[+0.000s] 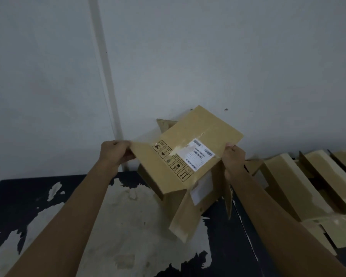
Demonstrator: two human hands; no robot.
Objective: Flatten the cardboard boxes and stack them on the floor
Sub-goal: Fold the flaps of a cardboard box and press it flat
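Cardboard box (188, 162) sits up in the air, in the middle of the head view, held above a table top (24, 200) and in front of a pale wall (208, 56). The box is brown and partly opened out. Its big top panel tilts up toward the far wall. A white shipping label (200, 154) with bar codes is stuck on that panel, with shiny clear tape over it. A row of small black handling symbols (172, 160) runs beside the label. Loose flaps hang down from the near right end of the box.

The left hand (116, 152) grips the left corner of the panel. Its fingers are curled around the edge, with the thumb on top. The right hand (233, 156) grips the right side of the box near the label. Its fingers pinch the cardboard edge, thumb on top. Both bare arms reach out from the near edge of the picture.

The table top is dark, and much of its paint has peeled off, so big pale patches show in the middle.

To the right, well apart from the held box, more cardboard boxes (300, 182) lie in a row by the wall. They look open, with flaps sticking up. I cannot tell what they rest on.
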